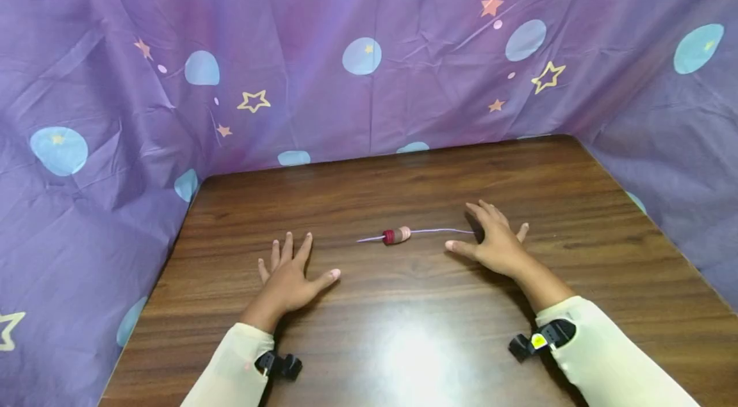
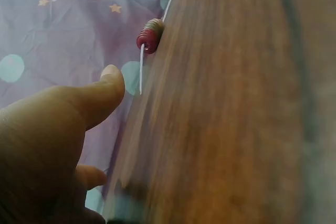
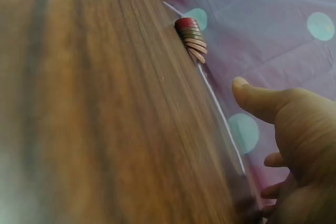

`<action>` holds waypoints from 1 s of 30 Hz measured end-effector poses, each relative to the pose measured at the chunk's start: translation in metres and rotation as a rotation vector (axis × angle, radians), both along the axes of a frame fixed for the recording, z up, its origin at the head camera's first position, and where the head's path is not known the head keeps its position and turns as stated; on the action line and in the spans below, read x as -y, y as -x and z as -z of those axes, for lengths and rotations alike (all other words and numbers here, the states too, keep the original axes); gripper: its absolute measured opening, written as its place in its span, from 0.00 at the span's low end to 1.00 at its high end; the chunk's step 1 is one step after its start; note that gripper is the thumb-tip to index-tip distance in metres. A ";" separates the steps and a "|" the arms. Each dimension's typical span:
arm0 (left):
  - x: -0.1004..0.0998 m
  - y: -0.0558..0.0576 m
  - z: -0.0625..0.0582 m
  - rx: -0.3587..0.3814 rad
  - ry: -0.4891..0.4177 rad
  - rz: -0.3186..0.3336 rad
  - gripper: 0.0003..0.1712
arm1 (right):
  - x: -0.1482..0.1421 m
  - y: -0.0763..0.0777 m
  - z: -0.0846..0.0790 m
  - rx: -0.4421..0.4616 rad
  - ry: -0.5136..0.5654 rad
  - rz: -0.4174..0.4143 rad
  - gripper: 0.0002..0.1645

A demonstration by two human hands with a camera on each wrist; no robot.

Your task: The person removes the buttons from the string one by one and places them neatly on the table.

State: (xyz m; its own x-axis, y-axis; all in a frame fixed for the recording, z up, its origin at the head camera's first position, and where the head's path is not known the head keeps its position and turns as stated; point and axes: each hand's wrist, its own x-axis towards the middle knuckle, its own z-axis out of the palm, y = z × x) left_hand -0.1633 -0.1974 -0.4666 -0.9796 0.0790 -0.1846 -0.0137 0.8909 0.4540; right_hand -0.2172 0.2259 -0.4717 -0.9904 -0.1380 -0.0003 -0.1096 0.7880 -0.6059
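Note:
On the wooden table lies a string of beads, flat discs stacked together in red, brown and pale pink. A thin white-lilac cord runs through them, with a short end to the left and a longer one to the right. My left hand is spread over the table, left of the short cord end, holding nothing. To the right, my right hand has its fingers spread too, nothing gripped, and hides the far end of the longer cord. In the right wrist view the discs fan apart slightly at the pink end.
A dark wood-grain table spreads beneath both hands. Purple cloth printed with stars and planets hangs behind it and on both sides. Black camera mounts sit on both wrists, over pale sleeves.

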 end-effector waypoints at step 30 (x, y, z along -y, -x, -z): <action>-0.046 0.043 0.003 -0.124 -0.203 0.137 0.51 | 0.045 0.023 0.001 -0.097 0.110 -0.177 0.43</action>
